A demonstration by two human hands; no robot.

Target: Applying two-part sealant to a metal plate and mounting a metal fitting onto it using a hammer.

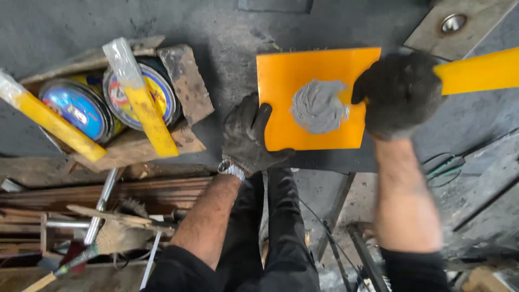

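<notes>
An orange square board (281, 81) lies on a dark grey surface, with a mound of grey putty (318, 107) on its right half. My left hand (247, 138), in a dark glove, grips the board's lower left corner. My right hand (400, 94), also gloved, is closed on a yellow flat spreader (478, 71) whose blade reaches the putty's right edge. A wristwatch (231, 168) sits on my left wrist.
At left, two round tins (81, 108) sit in a rough wooden box (184, 81), each with a yellow stick (148, 119) across it. Brushes, rods and wooden scraps (102, 227) lie below. A metal plate with a round fitting (453, 22) is at top right.
</notes>
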